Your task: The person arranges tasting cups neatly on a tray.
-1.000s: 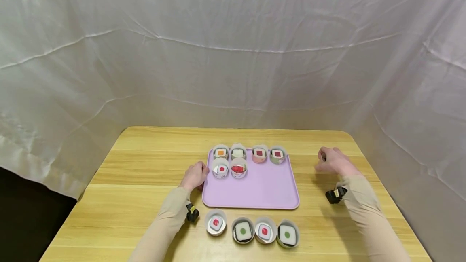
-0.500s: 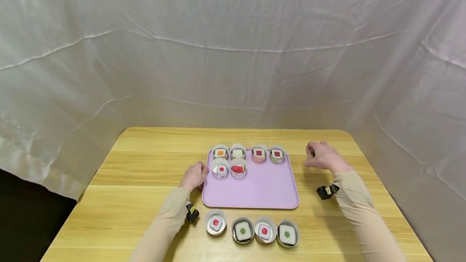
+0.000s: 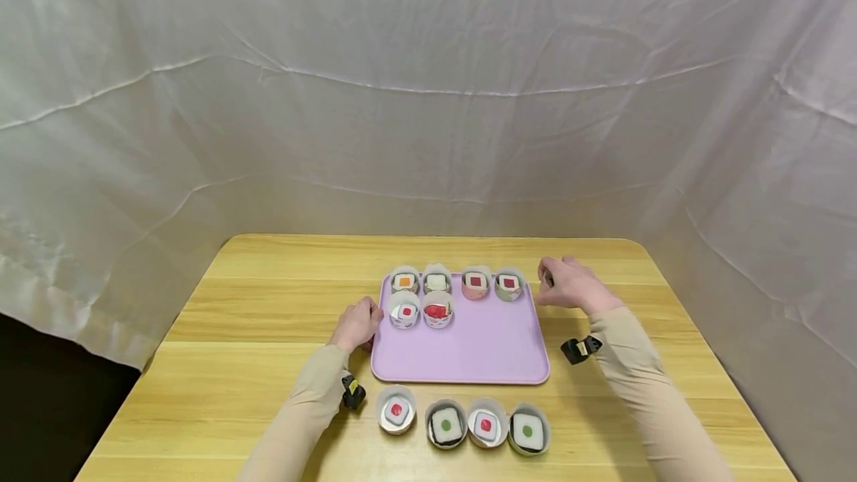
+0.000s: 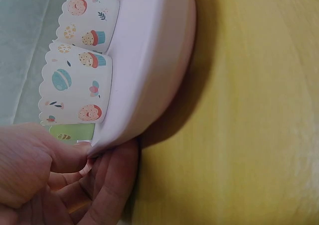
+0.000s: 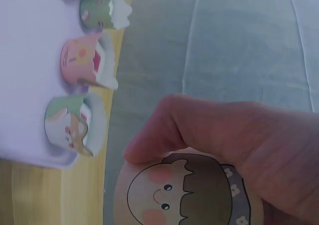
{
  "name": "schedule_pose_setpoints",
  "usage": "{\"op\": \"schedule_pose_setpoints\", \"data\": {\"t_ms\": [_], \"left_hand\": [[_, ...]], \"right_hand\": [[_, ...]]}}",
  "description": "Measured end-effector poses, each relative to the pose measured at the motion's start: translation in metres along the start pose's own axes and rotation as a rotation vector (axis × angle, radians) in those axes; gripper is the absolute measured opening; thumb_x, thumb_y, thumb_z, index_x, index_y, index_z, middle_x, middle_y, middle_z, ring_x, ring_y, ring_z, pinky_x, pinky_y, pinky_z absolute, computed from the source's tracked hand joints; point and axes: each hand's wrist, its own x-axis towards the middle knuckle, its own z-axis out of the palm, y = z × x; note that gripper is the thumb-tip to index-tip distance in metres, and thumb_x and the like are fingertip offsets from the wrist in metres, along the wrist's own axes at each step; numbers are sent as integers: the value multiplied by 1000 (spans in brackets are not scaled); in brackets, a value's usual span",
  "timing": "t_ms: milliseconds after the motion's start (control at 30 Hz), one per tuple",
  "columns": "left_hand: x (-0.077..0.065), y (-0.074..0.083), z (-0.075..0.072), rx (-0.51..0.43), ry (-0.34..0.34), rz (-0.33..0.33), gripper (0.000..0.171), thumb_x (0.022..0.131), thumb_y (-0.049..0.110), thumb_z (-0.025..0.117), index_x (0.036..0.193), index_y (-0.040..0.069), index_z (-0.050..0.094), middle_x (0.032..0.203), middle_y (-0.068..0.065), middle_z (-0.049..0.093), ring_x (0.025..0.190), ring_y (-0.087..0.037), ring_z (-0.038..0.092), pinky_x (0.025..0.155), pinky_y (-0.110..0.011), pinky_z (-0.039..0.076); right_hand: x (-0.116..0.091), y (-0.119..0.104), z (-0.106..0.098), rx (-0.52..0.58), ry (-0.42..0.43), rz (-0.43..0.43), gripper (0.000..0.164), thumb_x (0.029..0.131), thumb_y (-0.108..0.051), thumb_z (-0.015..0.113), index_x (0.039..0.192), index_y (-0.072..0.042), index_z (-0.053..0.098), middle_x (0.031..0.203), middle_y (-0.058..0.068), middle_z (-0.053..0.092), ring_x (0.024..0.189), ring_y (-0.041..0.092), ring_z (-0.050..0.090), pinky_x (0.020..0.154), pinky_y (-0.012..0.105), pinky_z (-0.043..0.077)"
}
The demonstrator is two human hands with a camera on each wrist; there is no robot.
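In the head view my left hand [image 3: 356, 323] grips the left edge of a lilac tray [image 3: 462, 373]. The left wrist view shows the thumb on the rim and the fingers curled beneath. Off the tray's far right corner is my right hand [image 3: 569, 285]. It pinches a pale rounded object [image 5: 149, 194] printed with a cartoon face, whose kind I cannot tell; its lower part leaves the right wrist view. Several paper baking cups stand on the tray, including one with a red-topped piece [image 3: 438, 312], one with an orange-topped piece [image 3: 405, 283] and a green one [image 3: 507, 288].
In front of the tray stand several more cups. One with a red-marked square [image 3: 396, 411] stands apart on the left; a row includes a green-dotted piece [image 3: 527, 431]. The wooden table [image 3: 268, 318] is backed by pale cloth [image 3: 428, 155].
My right hand has moved left, from well right of the tray to beside its far right corner, still holding the rounded object. My left hand and the cups have stayed put.
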Motion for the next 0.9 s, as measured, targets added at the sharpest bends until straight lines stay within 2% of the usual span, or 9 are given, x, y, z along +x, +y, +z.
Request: {"op": "schedule_pose_setpoints", "data": {"t_ms": [267, 667, 900], "left_hand": [[-1, 0, 0, 16, 7, 9, 17, 105, 16, 49, 98, 3, 56, 79, -13, 62, 54, -17, 63, 49, -28, 55], [0, -1, 1, 13, 13, 11, 17, 105, 16, 49, 96, 3, 55, 79, -14, 63, 53, -17, 63, 48, -28, 55], [1, -2, 1, 15, 14, 9, 17, 104, 17, 49, 97, 3, 56, 80, -14, 63, 53, -16, 63, 48, -28, 55]], "right_hand": [[8, -17, 8, -3, -18, -19, 32, 68, -19, 74, 95, -9, 59, 91, 11, 53, 88, 26, 49, 68, 34, 42], [20, -41, 22, 1, -43, -21, 30, 68, -17, 74, 92, -10, 56, 91, 10, 51, 85, 24, 48, 65, 30, 38], [25, -53, 30, 5, -62, -26, 37, 68, -15, 75, 100, -7, 58, 95, 14, 53, 83, 26, 51, 66, 32, 42]]}}
